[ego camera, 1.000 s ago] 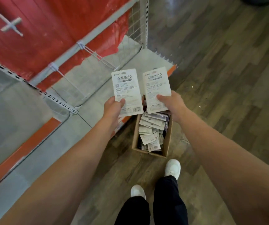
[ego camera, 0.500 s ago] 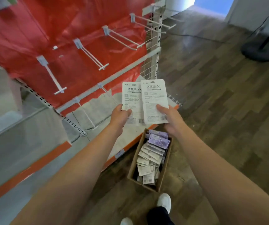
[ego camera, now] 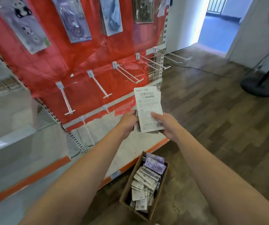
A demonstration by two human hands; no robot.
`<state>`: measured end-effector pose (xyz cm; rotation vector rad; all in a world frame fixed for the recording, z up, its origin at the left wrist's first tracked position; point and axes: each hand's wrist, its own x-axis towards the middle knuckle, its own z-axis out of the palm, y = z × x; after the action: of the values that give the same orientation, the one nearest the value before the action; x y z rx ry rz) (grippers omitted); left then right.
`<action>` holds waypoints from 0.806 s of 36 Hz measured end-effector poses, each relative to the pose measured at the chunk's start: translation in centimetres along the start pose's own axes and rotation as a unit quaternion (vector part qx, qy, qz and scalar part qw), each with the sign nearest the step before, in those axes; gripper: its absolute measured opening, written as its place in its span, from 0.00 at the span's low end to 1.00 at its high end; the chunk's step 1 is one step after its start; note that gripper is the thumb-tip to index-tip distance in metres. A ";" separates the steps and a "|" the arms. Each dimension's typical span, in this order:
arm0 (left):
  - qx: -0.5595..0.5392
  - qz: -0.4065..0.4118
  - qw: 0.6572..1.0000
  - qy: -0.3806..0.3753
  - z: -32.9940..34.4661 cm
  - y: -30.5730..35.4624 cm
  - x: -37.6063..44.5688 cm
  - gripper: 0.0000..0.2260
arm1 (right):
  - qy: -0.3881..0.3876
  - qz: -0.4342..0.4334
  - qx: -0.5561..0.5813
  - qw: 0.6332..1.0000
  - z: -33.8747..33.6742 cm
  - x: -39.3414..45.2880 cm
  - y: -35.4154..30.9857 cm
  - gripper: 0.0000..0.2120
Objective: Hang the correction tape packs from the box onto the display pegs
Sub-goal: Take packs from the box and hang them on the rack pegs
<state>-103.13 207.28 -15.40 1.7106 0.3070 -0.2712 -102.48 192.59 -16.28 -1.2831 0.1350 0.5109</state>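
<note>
- Two packs (ego camera: 148, 109) stacked backs-up in front of the rack, just right of the bare pegs (ego camera: 100, 84) in the middle row
- left hand (ego camera: 128, 121) pinches the stack's lower left edge, right hand (ego camera: 166, 125) wraps the lower right corner
- I'd square the hang holes at the top first, then slide both onto one peg tip together, keeping the cards level so they don't snag on the crossbar
- box (ego camera: 125, 189) sits on the floor by the rack's orange base edge, lots of packs left in it, mostly white backs with a couple of purple fronts at the far end
</note>
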 end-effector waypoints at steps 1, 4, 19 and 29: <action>0.005 0.005 1.000 0.005 0.0 0.4 -0.1 0.10 | 0.004 -0.006 -0.011 1.000 0.2 -0.1 -0.3 0.13; 0.002 0.010 1.000 0.026 -0.2 1.6 -0.5 0.10 | 0.032 -0.015 -0.056 0.998 1.0 -0.7 -1.5 0.13; -0.122 0.111 0.986 -0.023 -2.8 8.2 -3.5 0.08 | -0.039 -0.097 -0.192 0.976 6.4 -4.5 -7.9 0.24; -0.295 0.132 0.946 -0.013 -6.6 8.1 -5.1 0.08 | 0.169 -0.173 -0.258 0.935 7.1 -5.6 -8.8 0.29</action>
<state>-104.97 212.29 -5.07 1.1343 0.1171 0.0042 -104.93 195.91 -4.40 -1.8624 0.0578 0.0083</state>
